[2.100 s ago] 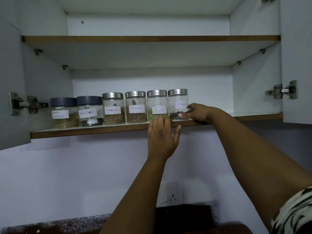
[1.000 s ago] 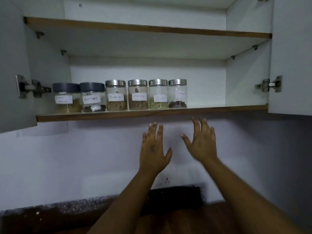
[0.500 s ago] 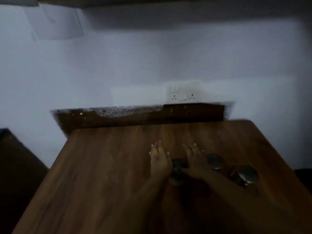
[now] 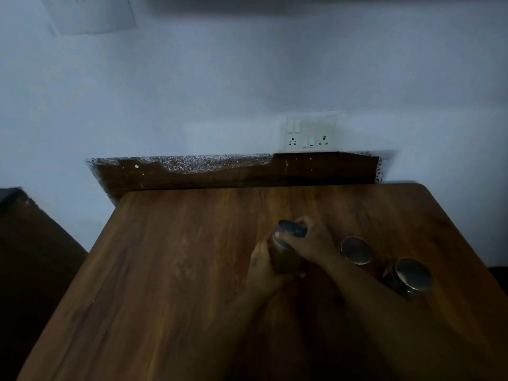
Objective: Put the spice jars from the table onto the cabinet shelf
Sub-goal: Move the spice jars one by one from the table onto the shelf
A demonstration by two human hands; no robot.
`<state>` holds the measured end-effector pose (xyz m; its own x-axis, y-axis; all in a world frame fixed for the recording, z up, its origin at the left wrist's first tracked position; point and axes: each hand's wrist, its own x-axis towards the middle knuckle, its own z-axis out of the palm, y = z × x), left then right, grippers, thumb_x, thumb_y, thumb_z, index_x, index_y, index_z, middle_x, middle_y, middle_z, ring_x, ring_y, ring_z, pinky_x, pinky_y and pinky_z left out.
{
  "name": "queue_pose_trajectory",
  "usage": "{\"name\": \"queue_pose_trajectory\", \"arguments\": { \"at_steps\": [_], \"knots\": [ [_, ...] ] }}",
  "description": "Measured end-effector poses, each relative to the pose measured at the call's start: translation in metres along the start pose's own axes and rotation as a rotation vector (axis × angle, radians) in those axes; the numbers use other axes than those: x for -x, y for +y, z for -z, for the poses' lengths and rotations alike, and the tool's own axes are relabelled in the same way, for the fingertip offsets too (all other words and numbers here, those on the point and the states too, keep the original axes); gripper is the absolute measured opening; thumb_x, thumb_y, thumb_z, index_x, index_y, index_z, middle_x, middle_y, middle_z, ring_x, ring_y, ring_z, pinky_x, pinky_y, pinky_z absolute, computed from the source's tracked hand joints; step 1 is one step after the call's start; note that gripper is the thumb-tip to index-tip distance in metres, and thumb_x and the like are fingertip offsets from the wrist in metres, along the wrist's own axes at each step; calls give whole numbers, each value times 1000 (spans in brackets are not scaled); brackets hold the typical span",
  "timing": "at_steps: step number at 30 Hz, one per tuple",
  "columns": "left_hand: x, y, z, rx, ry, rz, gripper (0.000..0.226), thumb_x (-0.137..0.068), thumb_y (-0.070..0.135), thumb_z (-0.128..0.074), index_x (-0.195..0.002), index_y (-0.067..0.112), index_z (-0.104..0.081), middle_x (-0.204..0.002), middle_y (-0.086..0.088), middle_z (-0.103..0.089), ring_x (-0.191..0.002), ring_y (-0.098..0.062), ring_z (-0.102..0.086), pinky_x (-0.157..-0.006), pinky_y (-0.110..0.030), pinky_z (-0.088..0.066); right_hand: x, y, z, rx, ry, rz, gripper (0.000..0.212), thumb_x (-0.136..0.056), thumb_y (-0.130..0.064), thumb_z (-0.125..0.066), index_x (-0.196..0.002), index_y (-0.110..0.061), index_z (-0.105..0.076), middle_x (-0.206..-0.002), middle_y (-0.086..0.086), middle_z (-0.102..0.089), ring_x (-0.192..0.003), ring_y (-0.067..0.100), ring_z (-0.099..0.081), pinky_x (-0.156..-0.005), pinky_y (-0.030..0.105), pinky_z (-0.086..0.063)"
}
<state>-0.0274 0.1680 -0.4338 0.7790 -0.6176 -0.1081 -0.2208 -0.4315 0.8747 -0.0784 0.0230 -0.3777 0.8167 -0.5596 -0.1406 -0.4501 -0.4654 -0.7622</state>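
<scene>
Dark-lidded spice jar (image 4: 288,243) stands roughly upright on the worktop (image 4: 165,270), clasped between both hands: left hand (image 4: 264,268) wrapped round its body, right hand (image 4: 310,240) over the lid side. Contents not discernible. Two steel-lidded jars (image 4: 356,250) (image 4: 413,274) wait just right, nearer the right arm. Shelf lies overhead, out of view.

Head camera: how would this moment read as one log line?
stage: pickup | both hands (left hand, right hand) grip dark-lidded jar | two silver-lidded jars on table
</scene>
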Motion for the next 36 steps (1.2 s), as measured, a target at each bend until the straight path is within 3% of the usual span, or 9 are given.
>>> {"name": "queue_pose_trajectory", "arguments": {
  "at_steps": [3,6,8,11,16,21,25,28,36],
  "knots": [
    [-8,27,19,218,-46,10,66,-72,32,-83,-123,31,-41,-117,12,-57,-103,-8,-62,-72,-15,-52,-5,-29,29,-174,-128,-23,63,-69,-61,-74,-116,-20,-58,-106,-1,-58,-98,20,-62,-75,33,-55],
    [-13,53,42,649,-343,57,57,-82,24,-73,-132,20,-46,-121,-6,-61,-104,-21,-65,-78,-29,-55,-5,-45,54,-460,-202,-11,50,-76,-43,-76,-110,-7,-66,-108,12,-65,-95,26,-64,-75,36,-53],
    [-13,68,39,551,-334,3,64,-78,33,-76,-132,21,-44,-124,-6,-60,-107,-22,-64,-85,-35,-56,-1,-54,64,-515,-153,2,27,-82,-31,-74,-94,-7,-69,-96,11,-68,-86,25,-65,-67,31,-50],
    [-15,80,31,234,-144,-88,78,-66,32,-87,-126,27,-37,-127,1,-54,-109,-19,-62,-85,-37,-59,-2,-60,66,-360,-8,-30,36,-70,-43,-81,-88,-15,-71,-89,1,-70,-79,16,-68,-59,25,-51],
    [-20,86,48,761,-410,27,77,-69,27,-82,-136,19,-45,-127,-14,-61,-106,-28,-67,-81,-38,-57,1,-69,81,-584,-129,17,44,-72,-33,-82,-104,-5,-70,-100,15,-74,-84,24,-72,-69,31,-55],
    [-20,106,49,358,-260,-90,93,-56,32,-92,-132,21,-40,-124,-3,-60,-108,-19,-65,-93,-38,-56,-2,-73,80,-537,-13,-12,59,-58,-43,-87,-103,-11,-68,-93,10,-75,-83,26,-74,-75,41,-61],
    [-19,107,64,729,-499,-27,81,-68,22,-81,-139,22,-41,-128,-12,-61,-114,-28,-63,-98,-47,-50,2,-84,93,-666,-141,33,35,-77,-34,-77,-103,-11,-72,-100,14,-73,-85,23,-70,-73,33,-54],
    [-19,113,59,737,-467,-64,79,-65,22,-81,-132,27,-40,-129,-11,-57,-112,-26,-64,-91,-44,-54,0,-85,100,-694,-129,71,26,-79,-27,-75,-99,-11,-74,-98,16,-73,-81,25,-69,-69,32,-54],
    [-23,120,62,833,-540,-113,85,-58,21,-80,-134,22,-42,-120,-7,-62,-108,-23,-64,-93,-45,-51,-5,-74,117,-804,-210,123,54,-77,-36,-75,-117,-1,-65,-106,17,-68,-97,29,-64,-85,42,-50]
  ]
}}
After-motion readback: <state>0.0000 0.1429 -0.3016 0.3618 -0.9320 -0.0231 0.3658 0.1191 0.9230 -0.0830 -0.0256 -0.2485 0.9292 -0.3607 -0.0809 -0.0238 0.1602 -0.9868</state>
